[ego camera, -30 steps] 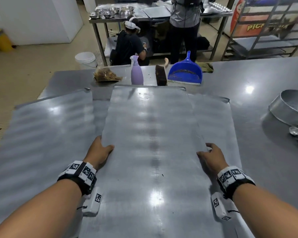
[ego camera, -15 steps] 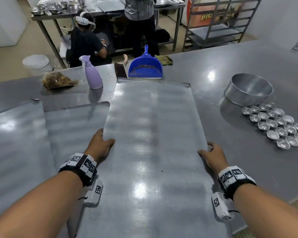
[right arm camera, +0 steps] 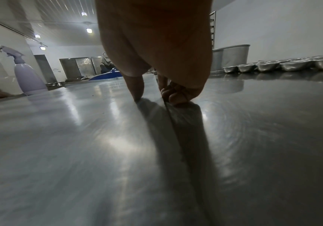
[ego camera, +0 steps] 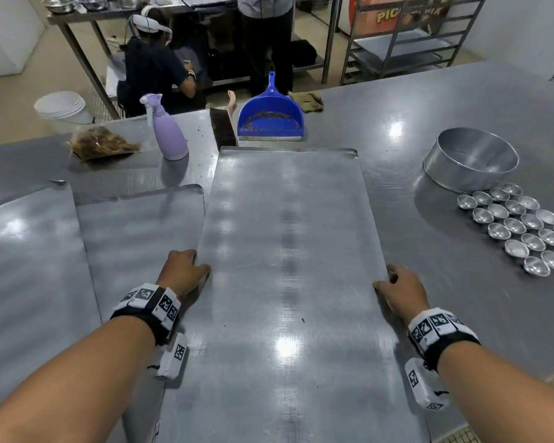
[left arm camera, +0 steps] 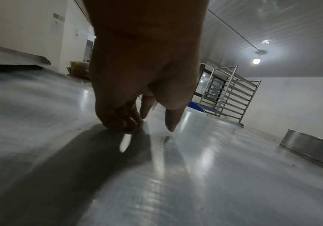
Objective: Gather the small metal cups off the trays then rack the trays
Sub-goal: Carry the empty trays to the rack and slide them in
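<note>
A long bare metal tray lies lengthwise in front of me on the steel table. My left hand grips its left edge, thumb on top and fingers curled under the rim. My right hand grips the right edge the same way. Two more bare trays lie overlapped to the left. Several small metal cups stand in rows on the table at the right, also seen in the right wrist view.
A round metal pan sits behind the cups. At the tray's far end are a blue dustpan, a brush, a lilac spray bottle and a bag of scraps. A tray rack and two people stand beyond the table.
The tray in my hands has shifted to the right, off the trays beneath it, and the view has swung right, bringing the cups and round pan into sight.
</note>
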